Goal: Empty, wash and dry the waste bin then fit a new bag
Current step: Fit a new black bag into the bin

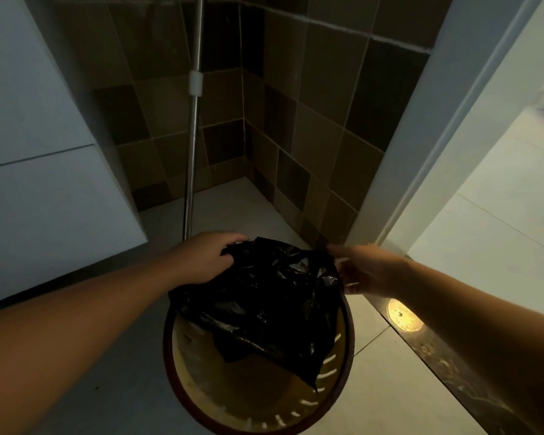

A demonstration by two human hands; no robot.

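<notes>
A round brown waste bin (333, 394) with slotted walls stands on the floor below me, its inside bare at the near half. A black plastic bag (274, 296) lies crumpled over the far half of the bin's mouth, one corner hanging down inside. My left hand (206, 259) grips the bag's far left edge at the rim. My right hand (363, 268) pinches the bag's far right edge, fingers curled on the plastic.
A metal mop pole (193, 146) leans in the tiled corner just behind the bin. A white cabinet (44, 189) stands on the left. On the right a door frame (421, 158) and dark threshold strip (446, 356) lead to a brighter room.
</notes>
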